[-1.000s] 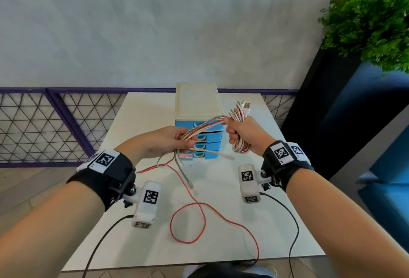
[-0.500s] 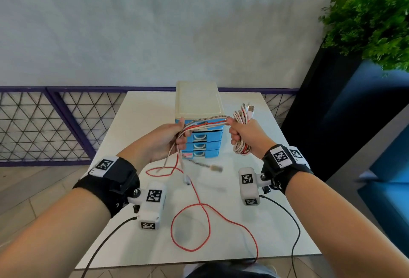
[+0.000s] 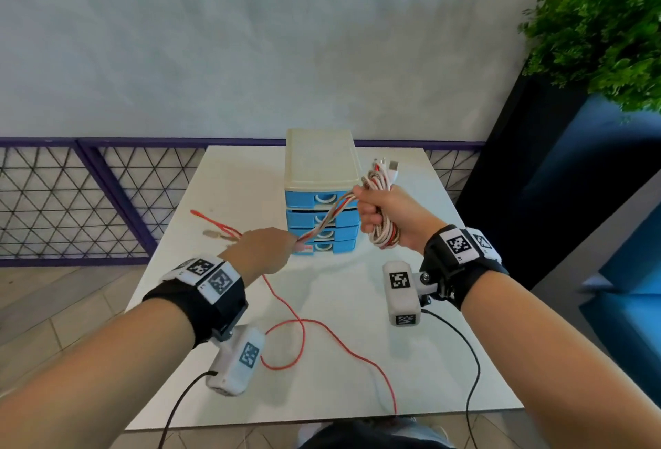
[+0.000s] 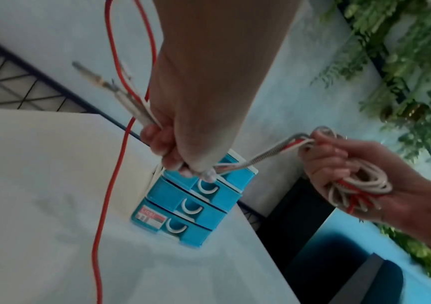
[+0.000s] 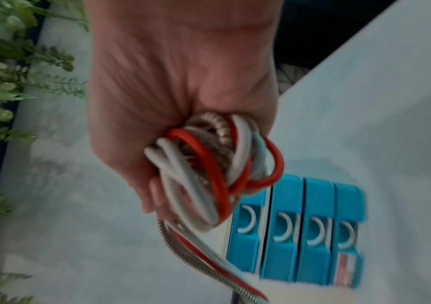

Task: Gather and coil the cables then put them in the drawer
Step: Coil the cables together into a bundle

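Note:
My right hand (image 3: 384, 214) grips a coil of white, red and braided cables (image 3: 382, 237), raised just right of the blue drawer unit (image 3: 322, 198); plug ends (image 3: 388, 166) stick up above the fist. From the coil a bunch of strands (image 3: 325, 219) runs down-left to my left hand (image 3: 272, 244), which grips them in front of the lowest drawers. The cable ends (image 3: 214, 230) stick out to the left of that hand. A long red cable (image 3: 322, 334) trails from the left hand over the white table (image 3: 411, 377) to its near edge. All drawers look closed. The coil (image 5: 209, 174) fills the right wrist view.
The drawer unit (image 4: 191, 205) has a cream top and stands mid-table toward the far side. A purple mesh railing (image 3: 89, 198) runs behind and left of the table. A dark planter with green foliage (image 3: 601, 37) stands to the right, beside blue seating.
My left hand has slid down and left along the strands, pulling them taut; the loose ends now point left. The right hand kept the coil and rose slightly.

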Demonstrator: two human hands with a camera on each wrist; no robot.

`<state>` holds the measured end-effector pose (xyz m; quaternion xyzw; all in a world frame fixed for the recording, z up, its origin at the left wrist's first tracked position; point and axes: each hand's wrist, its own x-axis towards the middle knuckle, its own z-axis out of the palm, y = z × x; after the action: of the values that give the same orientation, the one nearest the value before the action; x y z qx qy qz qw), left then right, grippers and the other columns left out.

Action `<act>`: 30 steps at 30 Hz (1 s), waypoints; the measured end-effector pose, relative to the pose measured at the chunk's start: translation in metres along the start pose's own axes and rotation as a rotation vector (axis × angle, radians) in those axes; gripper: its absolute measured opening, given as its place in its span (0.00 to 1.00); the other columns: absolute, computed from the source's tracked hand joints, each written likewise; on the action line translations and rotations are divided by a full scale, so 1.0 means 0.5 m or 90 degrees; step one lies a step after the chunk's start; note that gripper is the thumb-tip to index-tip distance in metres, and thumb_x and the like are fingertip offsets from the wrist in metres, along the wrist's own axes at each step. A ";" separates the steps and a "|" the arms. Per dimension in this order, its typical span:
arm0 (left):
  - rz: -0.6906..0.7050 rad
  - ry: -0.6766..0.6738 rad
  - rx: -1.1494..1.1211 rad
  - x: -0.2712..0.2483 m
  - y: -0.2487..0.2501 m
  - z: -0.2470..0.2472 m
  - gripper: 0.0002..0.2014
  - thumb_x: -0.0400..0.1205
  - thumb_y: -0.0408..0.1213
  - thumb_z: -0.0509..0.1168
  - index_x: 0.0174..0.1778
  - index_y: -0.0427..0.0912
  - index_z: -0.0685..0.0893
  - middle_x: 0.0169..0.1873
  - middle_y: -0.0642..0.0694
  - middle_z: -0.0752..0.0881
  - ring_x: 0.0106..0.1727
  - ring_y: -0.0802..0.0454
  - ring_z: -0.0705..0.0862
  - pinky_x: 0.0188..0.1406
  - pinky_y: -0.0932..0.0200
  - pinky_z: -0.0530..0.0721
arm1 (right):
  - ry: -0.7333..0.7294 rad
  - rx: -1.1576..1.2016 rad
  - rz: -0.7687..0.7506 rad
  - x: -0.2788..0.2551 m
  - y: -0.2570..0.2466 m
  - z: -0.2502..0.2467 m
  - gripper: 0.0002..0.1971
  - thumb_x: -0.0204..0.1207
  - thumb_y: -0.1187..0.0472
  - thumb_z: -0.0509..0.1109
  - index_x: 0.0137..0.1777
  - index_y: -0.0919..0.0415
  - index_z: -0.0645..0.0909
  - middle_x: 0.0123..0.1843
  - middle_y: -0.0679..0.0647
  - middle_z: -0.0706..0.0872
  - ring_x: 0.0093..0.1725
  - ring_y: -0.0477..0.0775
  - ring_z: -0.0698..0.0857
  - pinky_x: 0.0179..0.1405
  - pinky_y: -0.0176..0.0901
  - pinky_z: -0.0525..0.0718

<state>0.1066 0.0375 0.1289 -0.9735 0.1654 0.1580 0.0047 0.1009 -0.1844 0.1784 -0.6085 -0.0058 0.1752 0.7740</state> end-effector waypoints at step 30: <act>0.147 -0.268 -0.990 -0.033 0.011 -0.023 0.25 0.84 0.59 0.46 0.42 0.41 0.76 0.25 0.49 0.65 0.26 0.52 0.67 0.55 0.55 0.80 | -0.066 -0.145 -0.012 -0.007 -0.015 -0.031 0.14 0.83 0.60 0.65 0.34 0.56 0.78 0.26 0.49 0.74 0.22 0.45 0.74 0.30 0.41 0.81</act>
<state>0.0937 0.0370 0.1453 -0.6253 0.1032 0.4068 -0.6580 0.1033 -0.2016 0.1823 -0.6825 -0.0717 0.1971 0.7001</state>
